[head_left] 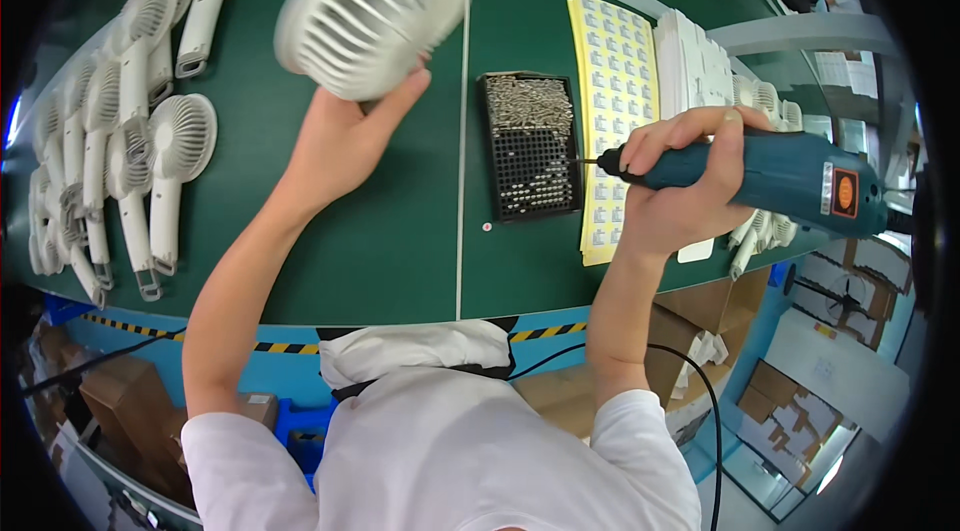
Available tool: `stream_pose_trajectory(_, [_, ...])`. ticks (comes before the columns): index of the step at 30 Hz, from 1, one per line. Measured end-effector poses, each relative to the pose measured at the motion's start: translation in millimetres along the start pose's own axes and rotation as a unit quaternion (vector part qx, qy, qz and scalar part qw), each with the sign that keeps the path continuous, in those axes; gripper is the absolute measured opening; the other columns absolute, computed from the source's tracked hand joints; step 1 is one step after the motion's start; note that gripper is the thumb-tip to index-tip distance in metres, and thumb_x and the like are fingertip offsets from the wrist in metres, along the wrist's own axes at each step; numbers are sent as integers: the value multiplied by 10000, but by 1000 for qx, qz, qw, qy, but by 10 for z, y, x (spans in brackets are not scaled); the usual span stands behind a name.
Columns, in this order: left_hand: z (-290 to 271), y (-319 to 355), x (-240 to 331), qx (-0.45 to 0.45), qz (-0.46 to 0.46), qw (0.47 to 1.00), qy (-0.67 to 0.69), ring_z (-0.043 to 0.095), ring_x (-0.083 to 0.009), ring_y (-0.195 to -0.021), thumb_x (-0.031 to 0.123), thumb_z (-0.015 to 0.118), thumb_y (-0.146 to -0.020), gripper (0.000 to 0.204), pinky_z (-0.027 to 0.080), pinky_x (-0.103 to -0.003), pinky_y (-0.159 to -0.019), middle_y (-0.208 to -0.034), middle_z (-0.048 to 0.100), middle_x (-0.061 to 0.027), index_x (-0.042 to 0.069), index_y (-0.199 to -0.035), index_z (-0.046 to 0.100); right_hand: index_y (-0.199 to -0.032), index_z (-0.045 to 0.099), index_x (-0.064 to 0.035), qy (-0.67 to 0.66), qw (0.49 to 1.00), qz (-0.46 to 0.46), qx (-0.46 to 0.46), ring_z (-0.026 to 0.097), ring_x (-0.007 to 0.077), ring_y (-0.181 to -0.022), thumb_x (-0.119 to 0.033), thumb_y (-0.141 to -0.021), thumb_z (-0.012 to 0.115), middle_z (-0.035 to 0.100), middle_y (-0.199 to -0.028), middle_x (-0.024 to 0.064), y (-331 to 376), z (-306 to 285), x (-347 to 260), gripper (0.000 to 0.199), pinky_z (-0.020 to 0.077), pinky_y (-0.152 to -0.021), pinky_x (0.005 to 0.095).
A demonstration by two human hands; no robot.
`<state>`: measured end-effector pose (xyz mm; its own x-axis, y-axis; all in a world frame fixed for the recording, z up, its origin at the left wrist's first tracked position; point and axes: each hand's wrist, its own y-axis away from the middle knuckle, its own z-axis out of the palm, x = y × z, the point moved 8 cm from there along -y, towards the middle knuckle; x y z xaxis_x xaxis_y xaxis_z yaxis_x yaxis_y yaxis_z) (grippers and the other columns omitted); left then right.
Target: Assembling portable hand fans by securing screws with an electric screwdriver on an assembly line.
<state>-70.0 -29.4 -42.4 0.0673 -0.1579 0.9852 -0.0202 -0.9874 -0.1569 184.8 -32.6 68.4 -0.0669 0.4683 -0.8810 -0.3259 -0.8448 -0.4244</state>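
A white handheld fan, slightly blurred, is raised over the green table in my left hand, its slatted round head toward me. My fingers are mostly hidden behind the fan. In my right hand lies a teal electric screwdriver, held sideways with its thin bit pointing left. The bit's tip is at the right edge of a black screw tray. Small silvery screws are heaped at the tray's far end, and others stand in its grid of holes; contact between bit and screws I cannot tell.
Many white fans lie piled along the table's left side. Yellow-backed label sheets and a white stack lie right of the tray, with more fans beyond. A black cable hangs at the right.
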Motion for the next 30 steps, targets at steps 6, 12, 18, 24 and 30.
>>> stream_pose_trajectory(6, [85,29,-166,-3,-162,965,204,604,-182,-948,134,544,-962,322,473,-305,-860,-1001,601,-82,-27,-1232,473,-1152,353,-13,54,998,-21,-7,442,194,-355,-104,-893,536,490,-620,90,-8,-48,117,330,407,-361,348])
stream_pose_trajectory(12, [410,178,-143,-58,-258,915,304,621,-252,-1097,189,518,-986,432,490,-368,-979,-1201,616,-165,-52,-1334,434,-1134,341,39,0,1000,-2,14,492,187,-353,-94,-878,562,515,-585,97,-5,-45,181,363,442,-366,322])
stream_pose_trajectory(18, [453,239,-210,-54,-274,906,320,619,-262,-1107,217,489,-1005,424,499,-385,-985,-1241,597,-195,-57,-1325,436,-1129,335,35,15,1000,-3,-1,485,193,-341,-108,-874,568,513,-577,99,2,-15,222,374,440,-353,330])
stream_pose_trajectory(24, [426,253,-252,-32,-280,899,334,622,-233,-1073,223,519,-1001,402,507,-354,-950,-1190,607,-180,-37,-1294,431,-1097,402,-56,51,999,-13,-10,414,181,-354,-162,-916,520,479,-626,82,31,-10,203,241,396,-353,345])
stream_pose_trajectory(30, [441,265,-246,-42,-281,900,330,614,-255,-1098,224,500,-1005,396,503,-395,-968,-1210,598,-186,-35,-1300,442,-1061,411,-59,66,997,-18,-27,425,176,-351,-156,-911,525,483,-617,85,48,26,228,212,399,-349,320])
